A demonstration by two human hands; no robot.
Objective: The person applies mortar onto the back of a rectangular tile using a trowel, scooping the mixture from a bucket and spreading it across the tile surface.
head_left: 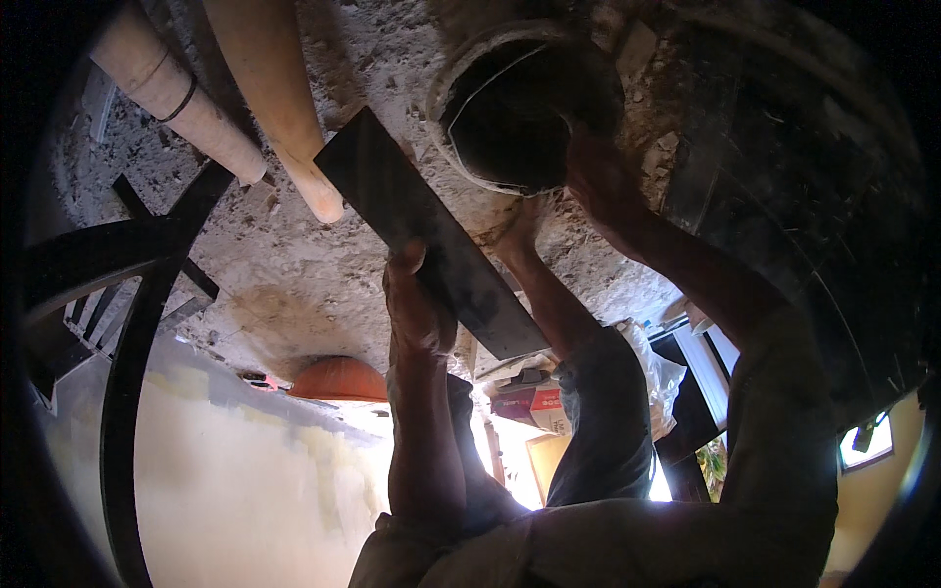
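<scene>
My left hand [421, 309] grips the long edge of a dark, flat rectangular tile [431, 235], its thumb lying over the face. The tile is held tilted, one end up to the left and the other down near my knee. My right hand [600, 176] reaches over the rim of a round bucket [441, 127] with a thin wire handle. Its fingers are lost in the dark inside, so what they hold cannot be seen. The bucket's contents are too dark to make out. My bare foot [518, 230] is beside the bucket.
Rough, rubble-strewn ground [274, 294] lies around. Two pale tapered poles [279, 108] stand at the upper left, near a black curved metal frame [147, 294]. Dark panels [784, 196] fill the right. An orange rounded object [338, 380], a red-and-white box [529, 404] and a plastic bag [665, 382] lie near my legs.
</scene>
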